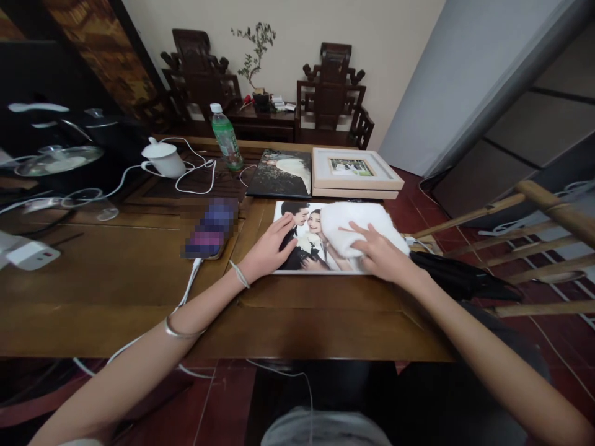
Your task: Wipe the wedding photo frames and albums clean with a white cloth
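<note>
A glossy photo print [304, 238] of a couple lies flat on the wooden table [139, 291]. My left hand [272, 248] rests on its left edge, fingers stretched out flat, holding it down. My right hand [379, 254] presses a white fluffy cloth [357, 226] onto the right half of the print, fingers curled over the cloth. Each wrist area of my left arm carries a thin bangle.
Behind the print lie a dark photo album [281, 173] and a pale framed picture [356, 170]. A phone [209, 229] on a white cable, a white teapot [162, 158] and a green bottle [225, 136] stand further left. A folded black umbrella [460, 279] lies at right.
</note>
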